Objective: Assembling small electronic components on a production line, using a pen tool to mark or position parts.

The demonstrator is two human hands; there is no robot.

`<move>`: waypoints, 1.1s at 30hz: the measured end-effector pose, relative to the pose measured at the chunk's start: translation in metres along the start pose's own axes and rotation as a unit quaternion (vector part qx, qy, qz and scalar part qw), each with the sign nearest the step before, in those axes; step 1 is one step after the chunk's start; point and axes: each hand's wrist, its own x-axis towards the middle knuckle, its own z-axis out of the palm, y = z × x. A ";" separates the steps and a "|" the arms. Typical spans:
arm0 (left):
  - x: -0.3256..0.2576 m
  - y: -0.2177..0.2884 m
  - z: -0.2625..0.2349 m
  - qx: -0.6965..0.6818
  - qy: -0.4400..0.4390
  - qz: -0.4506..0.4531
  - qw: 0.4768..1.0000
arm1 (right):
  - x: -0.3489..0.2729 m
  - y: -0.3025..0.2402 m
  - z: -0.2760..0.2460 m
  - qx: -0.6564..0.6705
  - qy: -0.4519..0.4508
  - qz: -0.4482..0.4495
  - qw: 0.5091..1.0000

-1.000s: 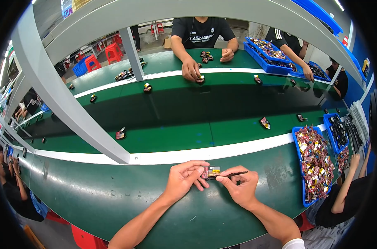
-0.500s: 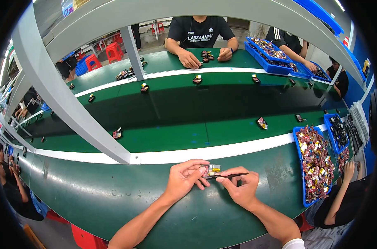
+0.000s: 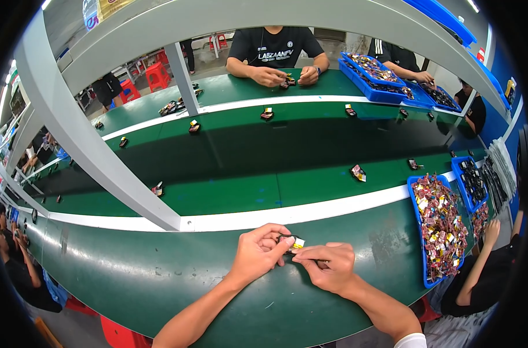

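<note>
My left hand is closed on a small electronic module, which has a dark edge and a white and yellow part. It holds the module just above the green bench. Close beside it, my right hand pinches a slim black tool, most of which the fingers hide. The fingertips of that hand are at the module's right edge. Whether the tool's tip touches the module, I cannot tell.
A blue tray heaped with reddish boards stands on my right, with a blue tray of black parts behind it. Ahead, a green conveyor carries spaced modules. A grey post rises at left. Co-workers sit opposite and at both sides.
The module has turned in my left hand, and my right hand has moved in closer, covering more of the tool. Belt modules have shifted slightly left. The co-worker opposite has brought both hands together.
</note>
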 end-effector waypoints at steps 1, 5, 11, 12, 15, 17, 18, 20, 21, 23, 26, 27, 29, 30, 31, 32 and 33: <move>0.000 0.001 0.003 0.031 0.017 -0.008 0.999 | 0.000 0.001 0.000 -0.009 -0.003 -0.015 1.000; 0.000 -0.003 0.006 0.037 0.035 0.005 0.999 | 0.001 0.000 -0.001 -0.015 -0.011 -0.015 1.000; -0.002 -0.009 0.006 0.064 0.071 0.030 0.995 | 0.002 0.000 0.001 -0.005 0.004 -0.014 1.000; -0.002 -0.007 0.006 0.056 0.063 0.033 0.996 | 0.001 0.000 0.001 -0.005 0.004 -0.014 1.000; -0.001 -0.006 0.001 0.022 0.030 0.030 0.999 | -0.001 0.004 0.000 0.000 0.021 0.022 1.000; -0.001 -0.007 -0.003 -0.005 0.004 0.025 1.000 | -0.003 0.008 0.000 -0.002 0.034 0.047 0.998; -0.001 -0.007 -0.004 -0.015 -0.015 0.031 0.999 | -0.002 0.007 0.000 -0.002 0.033 0.046 0.998; -0.001 -0.008 -0.004 -0.025 -0.034 0.037 0.998 | -0.001 0.005 -0.001 0.002 0.038 0.076 0.996; -0.001 -0.009 -0.004 -0.027 -0.031 0.036 0.998 | -0.001 0.005 -0.002 0.002 0.038 0.076 0.996; -0.002 -0.009 -0.002 -0.029 -0.029 0.034 0.999 | -0.002 0.007 -0.002 0.005 0.038 0.071 0.997; -0.002 -0.010 0.001 -0.024 -0.011 0.038 0.999 | 0.001 0.006 -0.004 0.011 0.033 0.070 0.997; -0.001 -0.010 0.002 -0.021 -0.006 0.045 0.999 | 0.001 0.007 -0.004 0.011 0.033 0.070 0.997; -0.001 -0.010 0.003 -0.018 0.000 0.053 0.998 | 0.001 0.007 -0.004 0.013 0.036 0.073 0.997; -0.002 -0.010 0.004 -0.010 0.004 0.058 0.998 | 0.001 0.006 -0.004 0.013 0.036 0.071 0.997; -0.002 -0.009 0.004 -0.002 0.010 0.062 0.998 | 0.001 0.005 -0.003 0.015 0.043 0.083 0.995; -0.002 -0.009 0.004 -0.001 0.012 0.062 0.998 | 0.001 0.005 -0.001 0.018 0.049 0.096 0.994; -0.002 -0.009 0.004 0.007 0.016 0.058 0.998 | 0.001 0.005 -0.001 0.020 0.048 0.095 0.994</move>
